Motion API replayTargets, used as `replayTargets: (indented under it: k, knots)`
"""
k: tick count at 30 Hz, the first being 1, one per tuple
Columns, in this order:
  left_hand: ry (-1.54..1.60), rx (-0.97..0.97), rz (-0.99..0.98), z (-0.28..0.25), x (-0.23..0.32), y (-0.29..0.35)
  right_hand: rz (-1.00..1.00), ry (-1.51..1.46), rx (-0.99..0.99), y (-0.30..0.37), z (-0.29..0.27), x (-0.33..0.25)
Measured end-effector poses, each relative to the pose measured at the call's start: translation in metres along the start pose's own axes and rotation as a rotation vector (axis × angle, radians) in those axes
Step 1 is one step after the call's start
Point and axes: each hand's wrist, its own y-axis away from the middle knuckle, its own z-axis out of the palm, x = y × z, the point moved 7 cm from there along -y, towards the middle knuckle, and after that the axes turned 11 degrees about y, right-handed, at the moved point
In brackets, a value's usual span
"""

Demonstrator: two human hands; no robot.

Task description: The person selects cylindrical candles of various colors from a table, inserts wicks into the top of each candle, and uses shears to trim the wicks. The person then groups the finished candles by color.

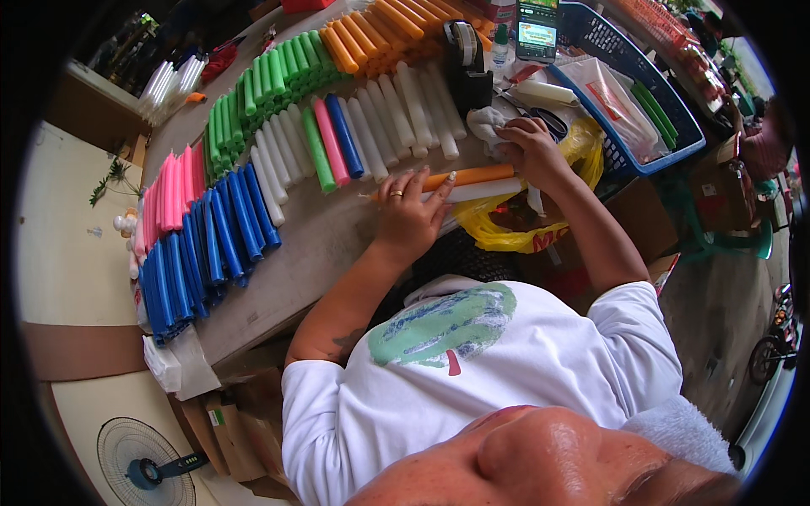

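An orange candle (478,175) and a white candle (485,191) lie side by side at the table's near edge. Over their left part my left hand (409,211) is closed, its fingers bent across them and its thumb along the orange one. My right hand (533,150) has its fingers closed on a crumpled white cloth (488,125), just beyond the candles' right end. Farther back is a row of white candles (412,110), with a green candle (317,156), a pink candle (330,143) and a blue candle (344,139) among them.
Stacks of blue candles (211,232), pink candles (175,190), green candles (270,80) and orange candles (384,29) cover the table's left and back. A black tape dispenser (469,72), scissors (548,120), a phone (537,34), a blue basket (688,139) and a yellow bag (485,229) lie around my right hand.
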Motion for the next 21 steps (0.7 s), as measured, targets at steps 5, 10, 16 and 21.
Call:
replayTargets:
  k: [5, 10, 16, 21]
  knots:
    - [-0.006, -0.012, -0.048, 0.003, -0.001, 0.005, -0.064, -0.13, 0.134, -0.008, 0.005, 0.005]
    - [-0.044, 0.008, -0.046, 0.003, 0.005, 0.009, 0.021, -0.145, 0.156, -0.006, 0.004, 0.002]
    - [-0.031, 0.022, -0.033, 0.003, 0.006, 0.012, 0.08, 0.081, 0.232, -0.019, -0.031, 0.04]
    - [-0.012, 0.041, -0.013, 0.004, 0.003, 0.01, -0.013, 0.567, 0.05, -0.075, -0.001, 0.068]
